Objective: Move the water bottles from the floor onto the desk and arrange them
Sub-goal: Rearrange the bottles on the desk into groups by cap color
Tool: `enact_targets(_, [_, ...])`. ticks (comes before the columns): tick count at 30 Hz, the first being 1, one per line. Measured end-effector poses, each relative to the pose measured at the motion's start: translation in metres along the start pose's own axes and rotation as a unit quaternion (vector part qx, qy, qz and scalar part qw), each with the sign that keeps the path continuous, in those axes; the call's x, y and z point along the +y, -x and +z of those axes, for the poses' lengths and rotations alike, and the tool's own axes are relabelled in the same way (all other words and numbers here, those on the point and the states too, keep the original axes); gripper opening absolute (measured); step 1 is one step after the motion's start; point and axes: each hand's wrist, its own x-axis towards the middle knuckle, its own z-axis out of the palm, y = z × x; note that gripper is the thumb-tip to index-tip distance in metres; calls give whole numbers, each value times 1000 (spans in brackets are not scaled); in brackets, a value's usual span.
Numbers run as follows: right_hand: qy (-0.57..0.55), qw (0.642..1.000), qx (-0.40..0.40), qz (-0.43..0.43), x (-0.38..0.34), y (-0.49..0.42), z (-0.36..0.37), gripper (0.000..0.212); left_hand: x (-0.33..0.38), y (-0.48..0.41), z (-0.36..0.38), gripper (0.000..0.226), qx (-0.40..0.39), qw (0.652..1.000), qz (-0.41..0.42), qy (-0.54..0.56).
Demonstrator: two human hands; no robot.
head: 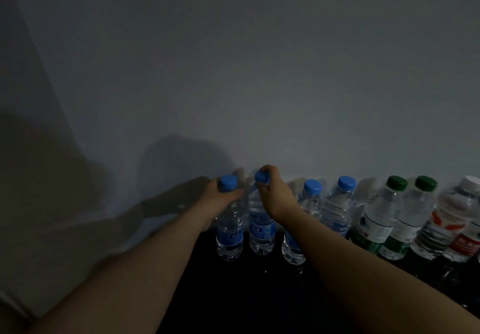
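Up by the wall, left hand [220, 198] is wrapped round the shoulder of the end bottle [230, 235], right hand [275, 193] pinching the blue cap [261, 176] of its neighbour [261, 230], both on the desk [246, 294]. I'd grip lower and nudge them flush with the other bottles [340, 209], no tipping.

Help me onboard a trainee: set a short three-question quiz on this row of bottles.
1. True or false: the left hand grips the leftmost blue-capped bottle.
2. How many green-capped bottles stand in the row?
3. The right hand pinches: A) a blue cap; B) a white cap; C) a label.
Key: 1 true; 2 two; 3 A.
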Motion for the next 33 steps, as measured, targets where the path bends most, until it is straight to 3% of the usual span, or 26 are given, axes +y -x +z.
enact_targets(6, [1,999,25,-24,5,-13,0,29,-9,-1,4,50,3,998,-45,55])
enact_targets(11, [26,998,15,-53,7,-5,-5,33,-7,4,-2,38,-14,998,-49,-32])
enact_targets(18, [58,994,-38,-80,9,24,-22,36,-8,35,-9,52,-102,986,-29,-131])
enact_targets(22, [78,992,-58,-86,8,50,-28,37,-4,64,-11,22,-113,984,-15,-137])
enact_targets(33, [62,983,-137,-104,-2,92,-33,35,-1,105,-18,18,-105,984,-3,-144])
